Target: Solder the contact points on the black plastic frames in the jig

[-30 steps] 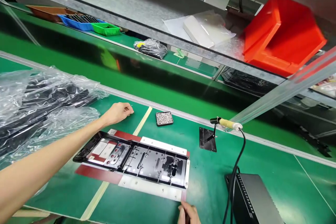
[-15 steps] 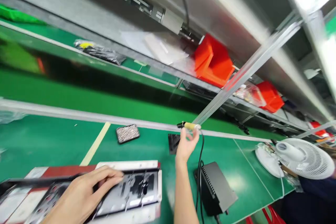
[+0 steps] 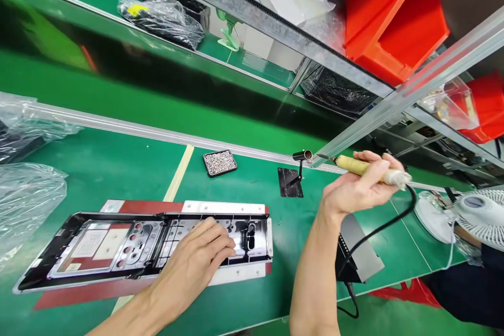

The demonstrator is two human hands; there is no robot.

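In my right hand (image 3: 360, 184) is a soldering iron (image 3: 356, 166) with a yellow handle, gripped between thumb and fingers. Its tip points left, just beside the round mouth of the black iron stand (image 3: 302, 155). A black cable runs from its rear end. My left hand (image 3: 200, 252) lies over the long black plastic housing (image 3: 98, 218), fingers curled and close together; whatever they may hold is hidden. Under the housing is a red-and-white fixture (image 3: 224, 207). Behind it sits a small black tray (image 3: 219, 163) of tiny silvery pieces.
A grey-black box (image 3: 360, 249) with cables stands right of my forearm. Clear plastic bags (image 3: 29, 205) lie at the left. Above the bench, a metal shelf carries a red bin (image 3: 394, 21), and an upright post (image 3: 409, 89) rises behind the stand. A white fan (image 3: 478, 218) and a person's dark clothing are farther right.
The soldering iron has come away from its stand to the right in my right hand, leaving the holder bare. My left hand stays at the housing. The whole view has shifted.
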